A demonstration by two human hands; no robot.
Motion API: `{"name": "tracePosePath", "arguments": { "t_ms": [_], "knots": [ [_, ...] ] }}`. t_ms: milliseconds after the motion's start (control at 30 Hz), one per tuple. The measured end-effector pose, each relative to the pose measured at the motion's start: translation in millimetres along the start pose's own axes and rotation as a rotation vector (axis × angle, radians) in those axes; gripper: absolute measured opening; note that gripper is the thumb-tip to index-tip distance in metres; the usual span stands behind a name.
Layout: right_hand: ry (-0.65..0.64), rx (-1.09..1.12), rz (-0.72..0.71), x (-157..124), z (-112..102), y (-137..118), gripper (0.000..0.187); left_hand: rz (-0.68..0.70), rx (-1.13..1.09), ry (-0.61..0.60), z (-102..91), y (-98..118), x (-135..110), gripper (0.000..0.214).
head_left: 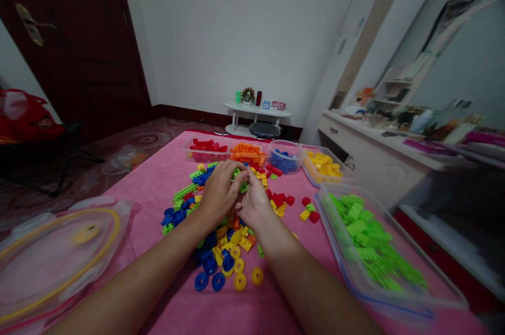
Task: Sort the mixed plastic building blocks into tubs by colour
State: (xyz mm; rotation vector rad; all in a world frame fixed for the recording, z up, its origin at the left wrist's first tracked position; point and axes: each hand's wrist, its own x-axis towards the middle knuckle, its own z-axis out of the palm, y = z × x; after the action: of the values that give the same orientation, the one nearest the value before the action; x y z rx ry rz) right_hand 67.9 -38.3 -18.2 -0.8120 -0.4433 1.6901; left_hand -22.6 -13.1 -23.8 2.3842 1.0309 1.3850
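1. Holding green bricks (243, 186) between curled left hand (221, 188) and right hand (255, 202), over the loose pile (222, 236), mid-dial.
2. Could drop them into the pile through a loosened grip.
3. Could scatter wheels (236, 286) at six o'clock by sweeping low.

Forearms (158, 266): converging toward the far side
Left hand (223, 185): curled, back upward
Right hand (254, 201): curled, just beside it
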Motion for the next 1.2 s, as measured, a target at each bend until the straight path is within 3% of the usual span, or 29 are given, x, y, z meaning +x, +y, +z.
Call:
{"name": "tracePosePath", "arguments": {
  "t_ms": [100, 233, 367, 433, 500, 567, 667, 733, 800, 867, 933, 1000, 1100, 1200],
  "knots": [
    [0.033, 0.096, -0.037, -1, 2, 1, 0.036, -0.012, -0.033, -0.029, 1.5, 0, 0, 0.026],
    [0.082, 0.052, -0.094, -8, -2, -4, 0.029, -0.017, -0.057, -0.102, 2.3, 4, -1, 0.037],
    [0.063, -0.137, -0.181, -39, -13, -43, 0.021, 0.022, -0.072, -0.166, 3.5, 6, -5, 0.046],
    [0.099, -0.319, -0.317, -61, -26, -73, 0.023, 0.036, -0.062, -0.183, 4.5, 4, -6, 0.045],
    [0.182, -0.568, -0.466, -83, -46, -105, 0.026, 0.037, -0.040, -0.194, 6.1, -1, -7, 0.041],
    [0.328, -0.839, -0.519, -102, -75, -134, 0.031, 0.036, -0.018, -0.216, 8.3, -8, -9, 0.037],
    [0.576, -1.258, -0.451, -122, -127, -168, 0.034, 0.039, 0.001, -0.258, 12.4, -15, -11, 0.030],
    [0.610, -1.543, -0.375, -132, -156, -182, 0.035, 0.051, 0.013, -0.278, 15.6, -18, -13, 0.028],
    [0.643, -1.812, -0.351, -138, -171, -185, 0.035, 0.072, 0.029, -0.295, 18.5, -20, -14, 0.027],
    [0.704, -2.040, -0.353, -140, -170, -178, 0.037, 0.090, 0.040, -0.315, 20.7, -21, -16, 0.025],
    [0.683, -2.190, -0.357, -136, -156, -162, 0.037, 0.098, 0.051, -0.334, 22.0, -22, -17, 0.024],
    [0.551, -2.270, -0.348, -128, -135, -141, 0.036, 0.101, 0.064, -0.346, 22.3, -23, -17, 0.022],
    [0.352, -2.440, -0.261, -110, -107, -114, 0.048, 0.104, 0.085, -0.348, 21.2, -25, -18, 0.021],
    [0.200, -2.681, -0.172, -92, -96, -98, 0.055, 0.105, 0.091, -0.347, 19.3, -24, -16, 0.020]
  ]
}}
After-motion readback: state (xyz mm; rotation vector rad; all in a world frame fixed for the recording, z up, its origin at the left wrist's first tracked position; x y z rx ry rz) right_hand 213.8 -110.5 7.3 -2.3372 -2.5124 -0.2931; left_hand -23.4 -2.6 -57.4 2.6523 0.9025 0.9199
